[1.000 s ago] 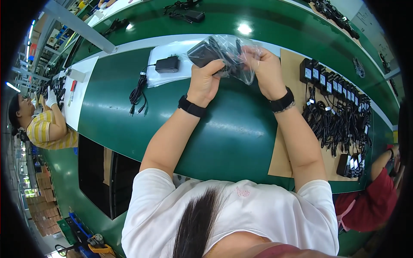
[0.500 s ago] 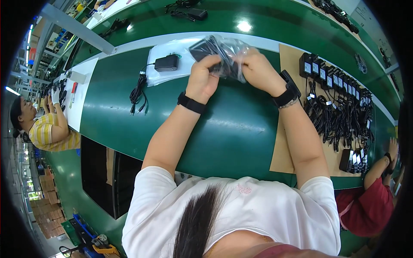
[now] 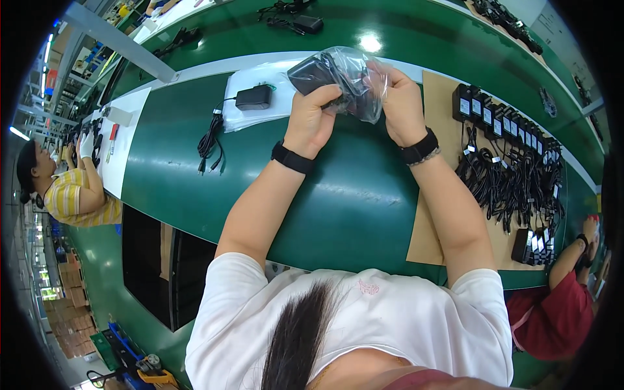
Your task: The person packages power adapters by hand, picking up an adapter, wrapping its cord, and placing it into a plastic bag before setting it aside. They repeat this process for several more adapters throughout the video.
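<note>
A black power adapter [image 3: 307,75] is pinched by the left hand [image 3: 311,127], the thumb laid over its near edge, probably so that its weight is borne at that end. A clear plastic bag [image 3: 365,109] is gathered about its right part; how much is enclosed cannot be told. At the bag's three o'clock, film is pinched by the right hand [image 3: 404,107], whose fingertips are partly veiled, seemingly so that the film is steadied.

From the bag, a second adapter [image 3: 253,97] is seen at nine o'clock, rested on a flat stack of clear plastic [image 3: 244,121]; its bundled cord [image 3: 208,140] is let down onto the green bench [image 3: 351,214], perhaps to be kept together.

Between three and four o'clock, a row of adapters [image 3: 497,122] is lined up on a cardboard sheet [image 3: 441,91], with cables [image 3: 510,179] laid nearward at four, likely so that each body stays separate. Beyond four, a smaller cluster [image 3: 533,247] is set.
</note>
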Available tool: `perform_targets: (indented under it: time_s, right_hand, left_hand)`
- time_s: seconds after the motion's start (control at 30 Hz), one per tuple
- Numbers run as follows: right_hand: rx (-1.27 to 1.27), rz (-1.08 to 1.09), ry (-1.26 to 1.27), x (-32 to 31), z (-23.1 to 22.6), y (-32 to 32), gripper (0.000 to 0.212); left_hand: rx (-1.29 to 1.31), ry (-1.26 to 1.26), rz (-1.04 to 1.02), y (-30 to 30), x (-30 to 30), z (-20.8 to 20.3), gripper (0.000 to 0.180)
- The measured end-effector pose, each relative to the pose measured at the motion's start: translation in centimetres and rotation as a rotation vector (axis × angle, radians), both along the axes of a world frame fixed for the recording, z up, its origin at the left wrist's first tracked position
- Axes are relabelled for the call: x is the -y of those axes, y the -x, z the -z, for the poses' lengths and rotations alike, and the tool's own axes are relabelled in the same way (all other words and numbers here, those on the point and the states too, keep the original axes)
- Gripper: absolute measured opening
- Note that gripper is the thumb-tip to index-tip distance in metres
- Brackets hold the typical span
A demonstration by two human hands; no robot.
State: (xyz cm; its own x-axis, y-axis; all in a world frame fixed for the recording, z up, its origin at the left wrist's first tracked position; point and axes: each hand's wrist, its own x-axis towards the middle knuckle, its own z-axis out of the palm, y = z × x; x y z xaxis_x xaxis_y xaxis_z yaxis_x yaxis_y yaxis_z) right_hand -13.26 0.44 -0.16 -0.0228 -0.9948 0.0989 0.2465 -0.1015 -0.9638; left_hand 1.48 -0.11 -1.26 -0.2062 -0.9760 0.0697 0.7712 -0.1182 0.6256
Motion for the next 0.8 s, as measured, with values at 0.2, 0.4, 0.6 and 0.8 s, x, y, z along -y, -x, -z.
perform_targets:
  time_s: [0.2, 0.4, 0.6, 0.8]
  right_hand:
    - [-0.065, 0.005, 0.152, 0.2, 0.4, 0.3, 0.026]
    - [-0.426, 0.011, 0.312, 0.5, 0.2, 1.0, 0.017]
    - [-0.513, -0.105, 0.489, 1.5, 1.8, 0.6, 0.014]
    - [-0.704, 0.034, 0.555, 1.2, 2.0, 0.7, 0.027]
  left_hand:
    - [0.062, 0.004, -0.016, 0.7, -0.4, 0.0, 0.024]
    - [0.066, 0.038, 0.022, 0.9, -0.8, -0.1, 0.025]
    - [0.005, -0.022, 0.008, -0.5, 0.5, 0.3, 0.025]
    - [-0.123, -0.169, -0.05, -1.2, 1.6, 0.7, 0.02]
